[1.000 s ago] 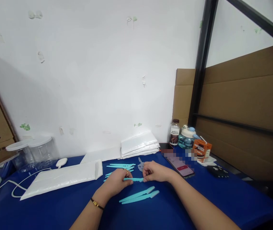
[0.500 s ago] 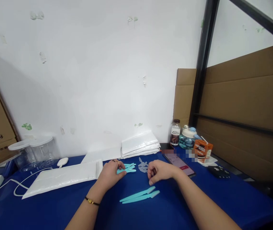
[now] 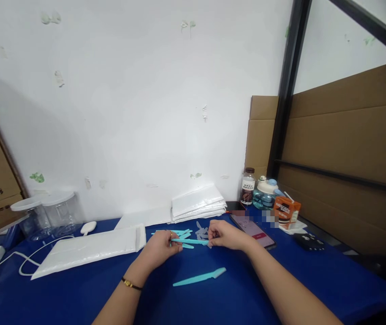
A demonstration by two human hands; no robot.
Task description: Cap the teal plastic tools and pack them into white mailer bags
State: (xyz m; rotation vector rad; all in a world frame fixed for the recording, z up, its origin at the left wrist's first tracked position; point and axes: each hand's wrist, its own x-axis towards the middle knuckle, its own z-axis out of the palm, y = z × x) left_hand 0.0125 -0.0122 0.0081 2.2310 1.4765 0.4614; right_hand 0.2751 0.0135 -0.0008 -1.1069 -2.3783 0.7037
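Note:
My left hand (image 3: 165, 243) is closed on the handle of a turquoise eyebrow razor (image 3: 193, 241), held level above the table. My right hand (image 3: 221, 234) pinches the blade end of this razor; whether a cap is between the fingers is hidden. Several more turquoise razors (image 3: 183, 233) lie in a loose pile beside and behind my left hand, which partly covers them. Between the hands, a little farther back, are small translucent caps (image 3: 201, 231). One razor (image 3: 197, 277) rests alone nearer to me, its blade end pointing right.
A white padded envelope (image 3: 91, 250) lies left on the blue table (image 3: 247, 289). White envelopes (image 3: 197, 203) are stacked by the wall. At right are a phone (image 3: 255, 232), a bottle (image 3: 247, 187), a blue jug (image 3: 265, 196), an orange carton (image 3: 286, 212) and a black item (image 3: 308, 242).
One of the two front razors has gone from its place. A razor is now held up between both hands. My right hand has moved slightly up to its blade end.

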